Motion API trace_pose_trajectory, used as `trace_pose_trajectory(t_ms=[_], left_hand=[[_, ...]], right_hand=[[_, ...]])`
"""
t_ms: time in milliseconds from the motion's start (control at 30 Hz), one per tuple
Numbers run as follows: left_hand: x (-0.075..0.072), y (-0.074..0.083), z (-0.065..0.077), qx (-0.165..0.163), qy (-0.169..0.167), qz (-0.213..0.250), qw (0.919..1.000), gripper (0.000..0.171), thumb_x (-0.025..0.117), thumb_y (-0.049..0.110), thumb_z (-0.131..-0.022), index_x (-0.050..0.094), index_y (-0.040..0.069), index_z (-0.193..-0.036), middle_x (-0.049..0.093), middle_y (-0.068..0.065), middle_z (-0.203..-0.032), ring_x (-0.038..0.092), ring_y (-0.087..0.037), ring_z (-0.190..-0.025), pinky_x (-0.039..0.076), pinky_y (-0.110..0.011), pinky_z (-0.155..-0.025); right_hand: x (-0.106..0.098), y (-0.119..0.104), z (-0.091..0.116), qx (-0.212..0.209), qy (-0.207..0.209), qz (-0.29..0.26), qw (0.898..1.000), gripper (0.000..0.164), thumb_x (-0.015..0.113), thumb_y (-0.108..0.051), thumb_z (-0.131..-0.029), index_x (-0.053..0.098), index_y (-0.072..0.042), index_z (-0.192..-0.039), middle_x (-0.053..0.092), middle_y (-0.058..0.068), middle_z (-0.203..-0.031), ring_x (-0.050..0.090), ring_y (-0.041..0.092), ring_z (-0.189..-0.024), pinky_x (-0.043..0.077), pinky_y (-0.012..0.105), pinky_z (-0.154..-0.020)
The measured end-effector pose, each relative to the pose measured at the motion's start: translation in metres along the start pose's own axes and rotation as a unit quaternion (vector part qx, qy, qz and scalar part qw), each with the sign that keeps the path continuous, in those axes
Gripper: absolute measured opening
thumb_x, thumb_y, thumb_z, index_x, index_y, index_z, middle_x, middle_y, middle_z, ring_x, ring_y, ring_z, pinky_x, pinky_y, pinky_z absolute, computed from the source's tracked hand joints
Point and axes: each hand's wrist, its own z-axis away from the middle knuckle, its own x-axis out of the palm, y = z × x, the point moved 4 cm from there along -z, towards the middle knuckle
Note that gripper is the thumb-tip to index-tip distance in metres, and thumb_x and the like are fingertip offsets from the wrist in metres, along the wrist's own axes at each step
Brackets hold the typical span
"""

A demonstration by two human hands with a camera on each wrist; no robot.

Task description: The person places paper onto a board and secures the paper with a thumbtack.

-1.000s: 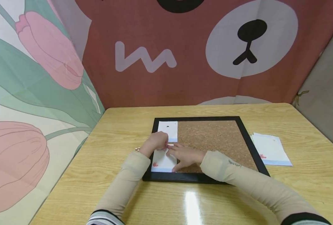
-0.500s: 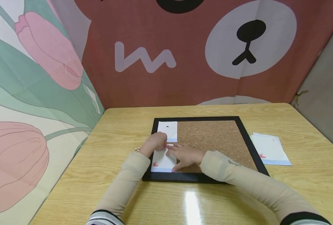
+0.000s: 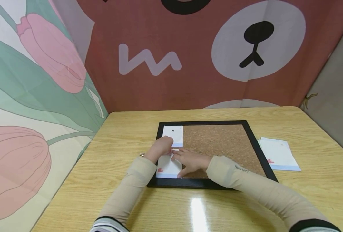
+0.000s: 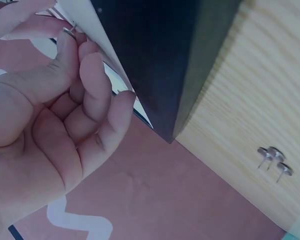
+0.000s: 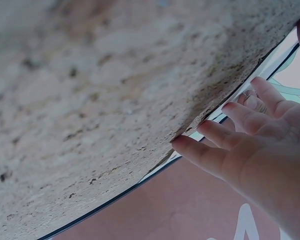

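Observation:
A black-framed cork board [image 3: 218, 138] lies on the table. Along its left side are two white cards with blue bottom strips. The upper card [image 3: 178, 135] carries a metal thumbtack near its top. On the lower card [image 3: 165, 169], a small red print shows at bottom left. My left hand [image 3: 161, 145] pinches another thumbtack [image 4: 68, 32] between thumb and finger, its pin toward the top of the lower card. With fingers spread, my right hand [image 3: 191, 160] rests across that card's right edge and the cork. The left fingers partly hide the card's top in the head view.
Three loose thumbtacks [image 4: 274, 155] lie on the wooden table [image 3: 122, 138] left of the board. A small stack of similar white cards [image 3: 280, 153] sits by the board's right edge. Behind the table hangs a printed bear backdrop [image 3: 148, 90].

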Motion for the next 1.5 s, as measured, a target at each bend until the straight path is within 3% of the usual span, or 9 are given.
trace_pose_trajectory(t_ms=[267, 667, 1233, 1500], left_hand=[[0.000, 0.002, 0.000, -0.003, 0.025, -0.012, 0.9996, 0.013, 0.067, 0.003, -0.074, 0.061, 0.004, -0.086, 0.061, -0.007, -0.082, 0.050, -0.017, -0.067, 0.044, -0.028, -0.060], [0.005, 0.009, 0.002, -0.051, 0.038, -0.067, 0.9957, 0.008, 0.064, 0.015, -0.082, 0.065, 0.009, -0.086, 0.061, -0.004, -0.076, 0.051, -0.013, -0.056, 0.046, -0.028, -0.049], [0.008, 0.010, 0.004, -0.071, 0.046, -0.056, 0.9948, 0.008, 0.064, 0.017, -0.082, 0.066, 0.009, -0.084, 0.062, -0.005, -0.076, 0.051, -0.012, -0.057, 0.047, -0.029, -0.050], [0.009, 0.012, 0.002, -0.081, 0.049, -0.065, 0.9934, 0.008, 0.064, 0.018, -0.082, 0.066, 0.010, -0.083, 0.062, -0.004, -0.076, 0.052, -0.012, -0.057, 0.047, -0.029, -0.049]], right_hand=[[0.000, 0.000, 0.000, -0.002, 0.002, 0.005, 1.000, 0.065, 0.069, -0.037, -0.075, 0.045, -0.003, -0.125, 0.026, 0.020, -0.141, 0.016, 0.038, -0.129, 0.014, 0.047, -0.103], [0.002, 0.001, 0.000, -0.003, -0.001, 0.013, 1.000, 0.068, 0.067, -0.037, -0.077, 0.041, -0.003, -0.130, 0.025, 0.016, -0.142, 0.015, 0.036, -0.130, 0.015, 0.047, -0.103], [0.004, 0.002, -0.001, -0.001, 0.005, 0.001, 1.000, 0.065, 0.069, -0.037, -0.076, 0.044, -0.004, -0.126, 0.027, 0.014, -0.142, 0.015, 0.036, -0.130, 0.015, 0.047, -0.102], [0.006, 0.007, -0.001, -0.034, 0.016, -0.012, 0.999, 0.067, 0.066, -0.043, -0.077, 0.044, -0.001, -0.124, 0.027, 0.017, -0.141, 0.013, 0.037, -0.130, 0.013, 0.048, -0.103]])
